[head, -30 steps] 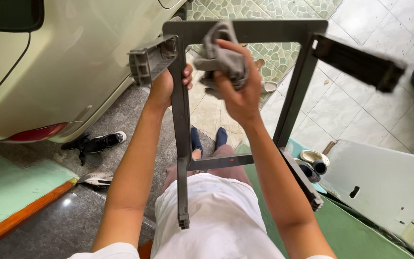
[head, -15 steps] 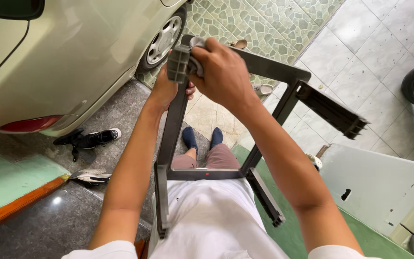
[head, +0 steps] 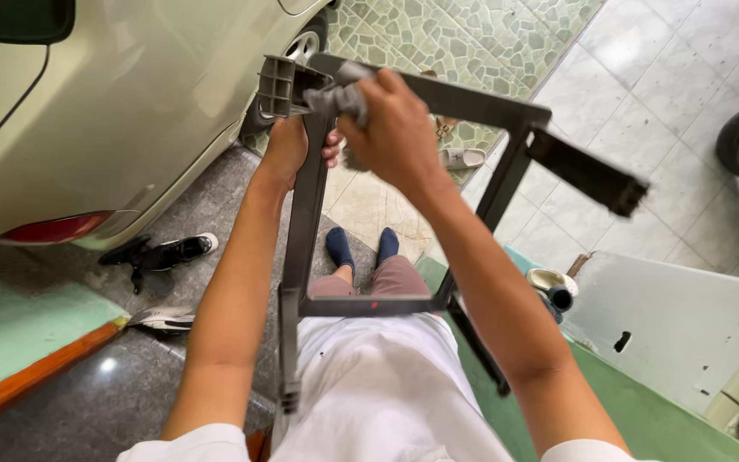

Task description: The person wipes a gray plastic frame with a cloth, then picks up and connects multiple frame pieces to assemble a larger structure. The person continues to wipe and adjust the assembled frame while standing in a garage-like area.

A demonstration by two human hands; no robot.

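Frame (head: 369, 304) of dark metal stands over the person's lap, its near crossbar just above the knees, one long leg running from the belly up and away to a ribbed plastic foot (head: 277, 85). Since a second ago it has swung left and tilted — the foot now sits by the car (head: 113, 120), and the cloth (head: 344, 98) has slid from the top bar's middle to that corner, so the wiping has reached the end. Left hand (head: 288, 154) is clamped round the leg below the foot; right hand (head: 395, 128), fingers closed on the cloth, presses it there. Long axis points away, leaning left.
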